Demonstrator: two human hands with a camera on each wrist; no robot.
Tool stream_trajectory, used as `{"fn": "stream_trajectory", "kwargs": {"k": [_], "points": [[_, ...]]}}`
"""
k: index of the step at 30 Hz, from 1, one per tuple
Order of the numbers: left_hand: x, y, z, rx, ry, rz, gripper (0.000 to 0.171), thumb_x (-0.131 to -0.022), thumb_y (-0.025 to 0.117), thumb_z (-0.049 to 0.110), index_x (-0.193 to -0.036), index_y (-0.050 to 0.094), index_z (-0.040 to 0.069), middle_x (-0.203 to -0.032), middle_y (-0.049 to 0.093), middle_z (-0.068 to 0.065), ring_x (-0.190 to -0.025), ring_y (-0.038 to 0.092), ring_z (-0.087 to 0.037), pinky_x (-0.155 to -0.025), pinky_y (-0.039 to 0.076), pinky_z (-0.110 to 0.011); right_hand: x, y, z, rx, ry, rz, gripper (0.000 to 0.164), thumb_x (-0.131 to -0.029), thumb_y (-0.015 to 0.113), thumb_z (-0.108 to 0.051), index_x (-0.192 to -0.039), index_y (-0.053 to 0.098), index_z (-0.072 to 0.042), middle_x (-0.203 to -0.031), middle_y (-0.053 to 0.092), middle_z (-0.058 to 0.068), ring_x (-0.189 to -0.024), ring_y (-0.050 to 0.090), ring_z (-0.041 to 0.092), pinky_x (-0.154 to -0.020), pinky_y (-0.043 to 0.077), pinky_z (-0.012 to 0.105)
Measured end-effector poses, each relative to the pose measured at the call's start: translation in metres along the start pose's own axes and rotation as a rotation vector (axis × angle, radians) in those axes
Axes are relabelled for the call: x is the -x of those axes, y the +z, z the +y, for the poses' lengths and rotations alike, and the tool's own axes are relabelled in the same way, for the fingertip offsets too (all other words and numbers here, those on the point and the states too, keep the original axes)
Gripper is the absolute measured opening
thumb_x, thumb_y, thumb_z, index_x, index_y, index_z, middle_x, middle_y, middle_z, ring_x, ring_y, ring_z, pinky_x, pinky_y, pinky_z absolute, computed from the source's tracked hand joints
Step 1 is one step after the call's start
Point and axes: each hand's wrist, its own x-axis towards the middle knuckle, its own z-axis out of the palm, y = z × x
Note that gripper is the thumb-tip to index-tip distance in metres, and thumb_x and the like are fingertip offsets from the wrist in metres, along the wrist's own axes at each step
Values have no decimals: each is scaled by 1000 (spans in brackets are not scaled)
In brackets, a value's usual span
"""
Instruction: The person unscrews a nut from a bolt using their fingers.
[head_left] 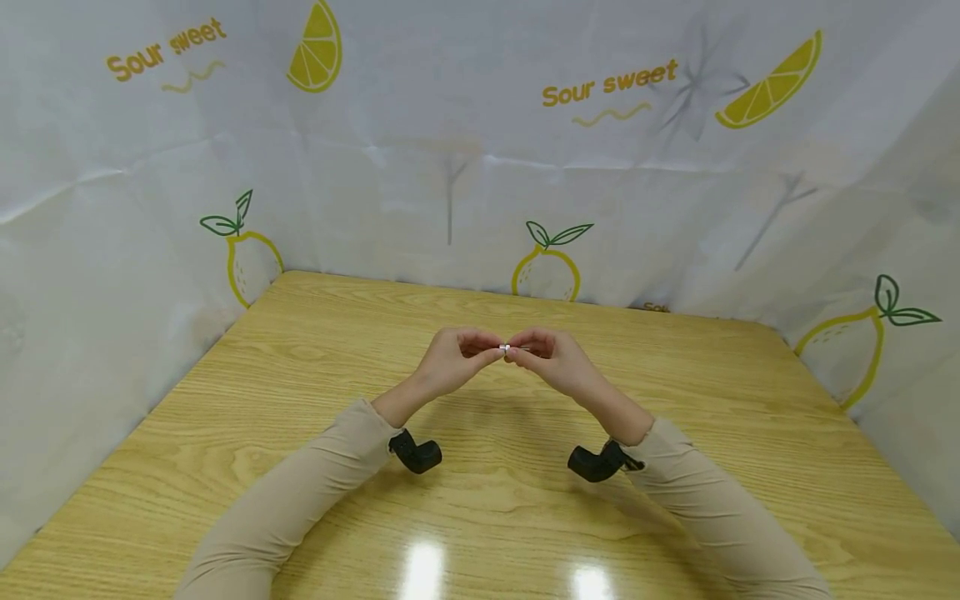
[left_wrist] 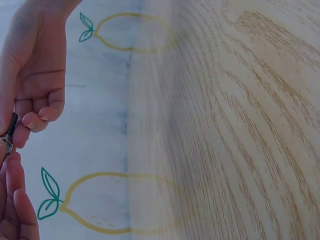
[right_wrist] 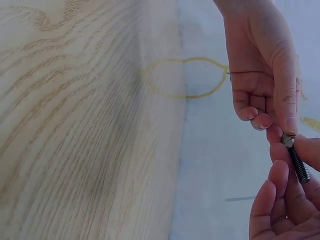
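A small dark threaded bolt [right_wrist: 300, 167] with a silvery hex part [right_wrist: 288, 140] at one end is held between both hands' fingertips above the table. My left hand [head_left: 450, 360] pinches the hex end between thumb and index finger. Beside it, my right hand [head_left: 558, 364] pinches the bolt close to the hex part, its thumb and index fingertips right against the left ones. The bolt's threaded shank points to the right, past the right fingertips. Fingers cover much of the hex end; I cannot tell whether it is a head alone or includes a nut.
Below the hands lies a wood-grain table [head_left: 360, 350]. A white cloth [head_left: 390, 200] printed with lemons and lettering hangs behind it and along both sides. Black wrist mounts [head_left: 417, 454] are strapped at both sleeve cuffs.
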Motion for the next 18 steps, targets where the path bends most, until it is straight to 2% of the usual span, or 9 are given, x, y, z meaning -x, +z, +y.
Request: {"fn": "stream_trajectory", "kwargs": {"k": [5,10,12,15,18], "points": [[0,0,0,11,-7,4,21,-90,63,18,-105,70,6,-101,71,-13,-92,66,-32,-72,53,-24,1,1,0,21,-24,27,27,-92,60,-25,-110,63,-5,-106,67,16,-95,66,22,-88,51,45],[0,0,0,3,-11,15,20,-90,63,19,-104,70,6,-98,72,-11,-83,67,-17,-70,52,-23,0,3,4,56,-95,65,23,-91,61,-21,-107,65,-4,-103,67,15,-91,67,20,-79,54,32],[0,0,0,8,-15,19,20,-90,63,19,-104,70,6,-98,71,-12,-81,66,-15,-69,52,-23,0,4,5,66,-136,78,22,-91,62,-17,-106,65,-2,-103,67,16,-90,67,19,-77,54,27],[0,1,-1,20,-24,23,20,-90,63,18,-104,70,5,-97,71,-14,-85,67,-25,-67,51,-22,-1,4,7,70,-188,88,19,-89,63,-12,-105,65,-1,-102,67,16,-91,67,20,-78,55,26],[0,1,0,34,-35,23,20,-90,63,17,-104,70,4,-97,71,-14,-89,65,-34,-66,50,-20,0,4,7,53,-225,85,19,-88,64,-8,-105,63,0,-102,66,18,-93,66,24,-82,55,32]]}}
